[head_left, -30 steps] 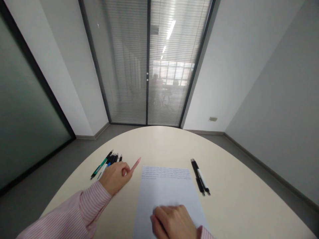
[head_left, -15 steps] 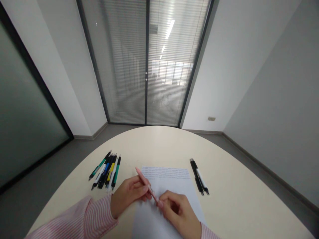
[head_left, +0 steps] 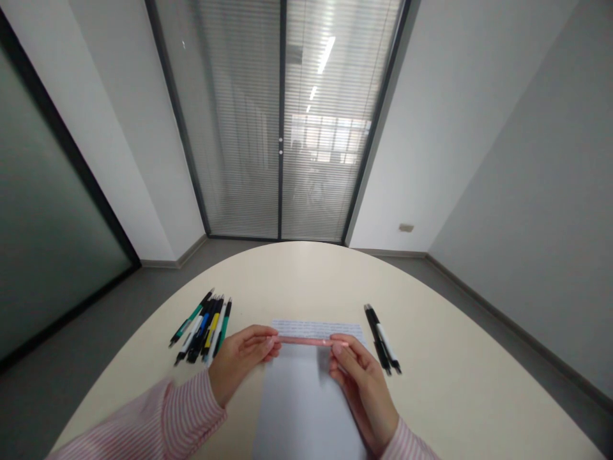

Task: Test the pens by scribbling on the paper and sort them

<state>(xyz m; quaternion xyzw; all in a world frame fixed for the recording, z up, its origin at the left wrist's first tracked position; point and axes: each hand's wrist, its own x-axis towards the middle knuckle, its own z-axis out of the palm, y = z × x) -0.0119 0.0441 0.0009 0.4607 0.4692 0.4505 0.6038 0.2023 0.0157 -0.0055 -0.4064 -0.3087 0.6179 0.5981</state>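
Note:
A pink pen is held level across the upper part of a white sheet of paper. My left hand pinches its left end between thumb and fingers. At the other end, my right hand grips the pen the same way. Rows of small handwriting run along the top of the sheet, partly behind the pen. Both hands are above the paper's side edges, and the right one covers part of its right side.
Left of the paper lies a group of several pens with green, white, blue, yellow and black barrels. Two pens, one black and one black and white, lie on the right. All rest on a round cream table.
The pen has turned from a slant to level and risen toward the written lines. My right hand has moved up and right, and now holds the pen's right end.

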